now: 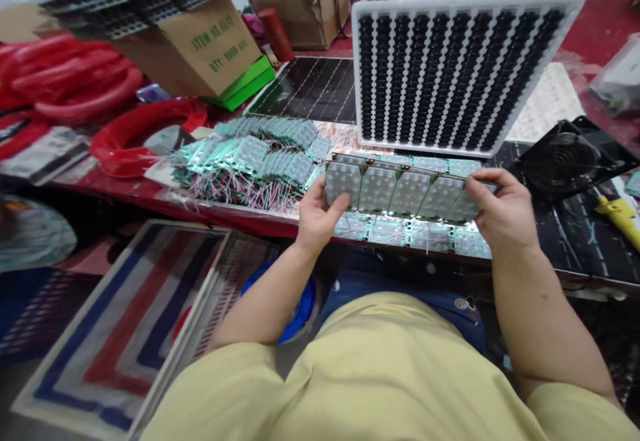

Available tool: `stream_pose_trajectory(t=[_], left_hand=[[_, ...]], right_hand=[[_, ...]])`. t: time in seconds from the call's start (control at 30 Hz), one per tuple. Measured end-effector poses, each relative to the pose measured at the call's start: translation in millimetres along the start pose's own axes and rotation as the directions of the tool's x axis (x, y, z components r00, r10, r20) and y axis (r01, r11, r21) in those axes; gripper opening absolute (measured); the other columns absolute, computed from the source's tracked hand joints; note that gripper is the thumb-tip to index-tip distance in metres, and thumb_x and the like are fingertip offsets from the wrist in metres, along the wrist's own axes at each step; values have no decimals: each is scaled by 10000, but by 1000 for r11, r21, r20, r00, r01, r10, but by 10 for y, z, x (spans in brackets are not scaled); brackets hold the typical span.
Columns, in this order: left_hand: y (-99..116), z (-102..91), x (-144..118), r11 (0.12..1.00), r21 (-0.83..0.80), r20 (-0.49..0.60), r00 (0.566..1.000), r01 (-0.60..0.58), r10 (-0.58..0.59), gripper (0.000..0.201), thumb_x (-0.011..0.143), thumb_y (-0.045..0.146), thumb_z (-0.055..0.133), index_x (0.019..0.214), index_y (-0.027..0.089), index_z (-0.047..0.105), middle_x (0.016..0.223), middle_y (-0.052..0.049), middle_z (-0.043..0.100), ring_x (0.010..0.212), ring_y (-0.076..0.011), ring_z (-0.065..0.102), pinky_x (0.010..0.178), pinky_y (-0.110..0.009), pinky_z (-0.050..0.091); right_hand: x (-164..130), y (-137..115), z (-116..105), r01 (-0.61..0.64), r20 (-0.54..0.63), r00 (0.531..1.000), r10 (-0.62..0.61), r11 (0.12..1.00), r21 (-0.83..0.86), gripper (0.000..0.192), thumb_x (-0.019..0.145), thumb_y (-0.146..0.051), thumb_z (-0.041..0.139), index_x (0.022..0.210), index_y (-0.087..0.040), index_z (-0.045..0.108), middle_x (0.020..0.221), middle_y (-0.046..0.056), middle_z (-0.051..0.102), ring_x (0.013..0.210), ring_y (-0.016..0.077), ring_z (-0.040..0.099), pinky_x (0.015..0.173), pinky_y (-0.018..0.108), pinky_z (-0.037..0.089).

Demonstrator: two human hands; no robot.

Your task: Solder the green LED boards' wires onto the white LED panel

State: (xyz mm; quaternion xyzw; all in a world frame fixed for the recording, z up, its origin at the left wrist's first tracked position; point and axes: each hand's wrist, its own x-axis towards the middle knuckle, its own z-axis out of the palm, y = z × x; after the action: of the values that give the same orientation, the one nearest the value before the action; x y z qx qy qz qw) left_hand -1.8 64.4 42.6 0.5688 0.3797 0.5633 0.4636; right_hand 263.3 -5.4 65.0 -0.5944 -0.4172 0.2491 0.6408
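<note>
A long strip of joined circuit boards [397,191], with pale round-dotted faces, is held up and tilted over the table's front edge. My left hand [320,214] grips its left end, the thumb across the face. At the other end, my right hand [503,207] pinches the strip between thumb and fingers. Under and in front of it lie more circuit boards [390,231] in a row. To the left is a heap of small circuit boards [250,154] with thin red and white wires hanging from them.
A white foam tray [356,74] with rows of black parts stands behind the strip. At the right lie a black fan [575,154] and a yellow tool [620,221]. Red coiled tubing [113,151] and a cardboard box [200,47] occupy the left. Below leans a striped panel [117,334].
</note>
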Motion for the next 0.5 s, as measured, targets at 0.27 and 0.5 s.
stream_pose_trajectory(t=[0.27, 0.5], left_hand=[[-110, 25, 215, 999, -15, 191, 981, 37, -33, 732, 697, 761, 610, 1225, 255, 584, 1170, -98, 692, 1139, -242, 641, 979, -363, 500], [-229, 250, 196, 980, -95, -20, 984, 177, -179, 324, 799, 514, 589, 795, 191, 621, 908, -57, 724, 934, -193, 658, 932, -342, 479]], right_hand=[[-246, 54, -41, 291, -11, 954, -299, 934, -206, 275, 690, -440, 787, 781, -231, 633, 794, 24, 687, 765, 212, 672, 742, 386, 563], [-374, 428, -5, 123, 172, 977, -125, 992, 27, 728, 634, -400, 849, 1257, -267, 497, 904, 24, 715, 866, 218, 695, 709, 328, 558]])
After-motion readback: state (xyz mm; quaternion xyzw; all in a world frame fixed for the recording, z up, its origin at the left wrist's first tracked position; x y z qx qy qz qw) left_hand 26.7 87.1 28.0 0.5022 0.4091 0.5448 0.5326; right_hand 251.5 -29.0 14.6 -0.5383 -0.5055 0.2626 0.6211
